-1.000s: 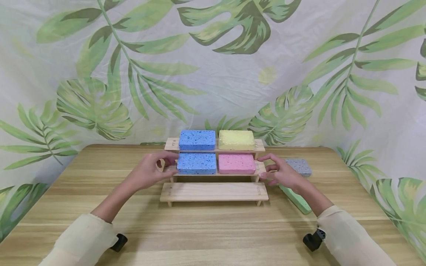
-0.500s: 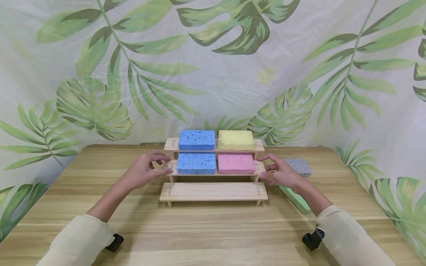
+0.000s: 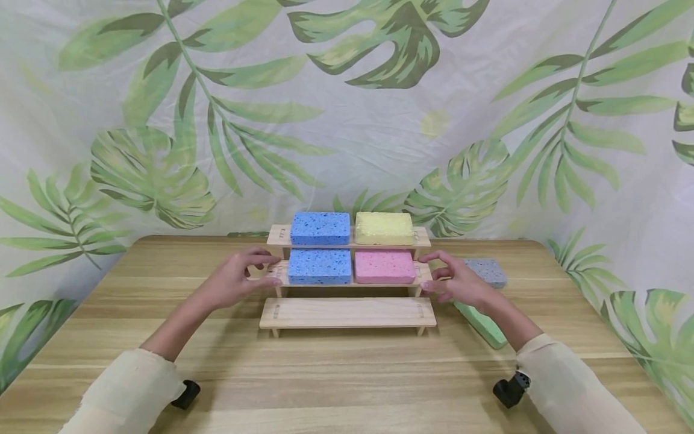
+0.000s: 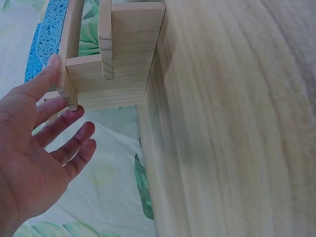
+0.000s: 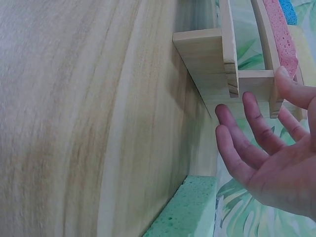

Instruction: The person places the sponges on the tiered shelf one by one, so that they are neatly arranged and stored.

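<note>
2 hands flank the wooden rack (image 3: 349, 283); I see left hand (image 3: 235, 280) open, fingertips touching; right hand (image 3: 458, 282) open, empty.

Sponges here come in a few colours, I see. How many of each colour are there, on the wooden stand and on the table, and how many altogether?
Blue sponges: 2, one on the top step and one on the middle step
Yellow sponge: 1
Pink sponge: 1
Grey sponge: 1
Green sponge: 1
Total: 6 sponges, with 4 on the wooden stand and 2 on the table.
</note>
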### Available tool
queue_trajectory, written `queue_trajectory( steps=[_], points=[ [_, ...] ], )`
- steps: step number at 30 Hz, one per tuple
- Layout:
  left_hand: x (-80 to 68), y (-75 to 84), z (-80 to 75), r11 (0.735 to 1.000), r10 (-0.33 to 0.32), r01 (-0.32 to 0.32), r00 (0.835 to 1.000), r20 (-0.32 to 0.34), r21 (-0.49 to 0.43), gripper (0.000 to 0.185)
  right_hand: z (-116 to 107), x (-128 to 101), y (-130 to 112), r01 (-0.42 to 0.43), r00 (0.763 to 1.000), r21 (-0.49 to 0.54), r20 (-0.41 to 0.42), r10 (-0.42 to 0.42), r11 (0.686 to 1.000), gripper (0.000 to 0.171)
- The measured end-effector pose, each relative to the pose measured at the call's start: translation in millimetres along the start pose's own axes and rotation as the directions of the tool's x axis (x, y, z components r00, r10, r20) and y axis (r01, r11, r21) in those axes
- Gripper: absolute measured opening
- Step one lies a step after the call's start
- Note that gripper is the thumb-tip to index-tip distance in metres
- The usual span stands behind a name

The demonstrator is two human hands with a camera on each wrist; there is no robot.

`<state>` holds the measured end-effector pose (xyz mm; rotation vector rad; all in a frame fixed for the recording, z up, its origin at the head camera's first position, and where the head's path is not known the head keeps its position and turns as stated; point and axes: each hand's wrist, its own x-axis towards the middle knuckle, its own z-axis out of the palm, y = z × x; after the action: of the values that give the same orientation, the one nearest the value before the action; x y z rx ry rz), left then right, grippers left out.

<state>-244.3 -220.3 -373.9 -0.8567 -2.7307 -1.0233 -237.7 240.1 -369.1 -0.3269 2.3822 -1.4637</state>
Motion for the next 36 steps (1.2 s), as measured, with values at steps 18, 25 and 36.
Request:
queue_trajectory(
  steps=[18,25,36],
  points=[
    [3.1,1.7,-2.3,1.000,-0.018,0.018,1.000,0.021,-0.007,0.041,-5.1,-8.5,0.4,0.049,0.999,-0.126,0.000,-0.050,0.991,0.064],
    [3.2,2.3,-1.7,1.000,-0.028,0.029,0.999,0.022,-0.013,0.041,-17.4,-18.1,3.1,0.073,0.992,-0.206,-0.089,-0.092,0.976,0.062],
    [2.9,2.1,-2.2,0.999,-0.043,0.044,0.999,0.026,-0.030,0.042,-39.5,-34.7,11.1,0.049,0.962,-0.398,-0.228,-0.150,0.916,0.049]
  ],
)
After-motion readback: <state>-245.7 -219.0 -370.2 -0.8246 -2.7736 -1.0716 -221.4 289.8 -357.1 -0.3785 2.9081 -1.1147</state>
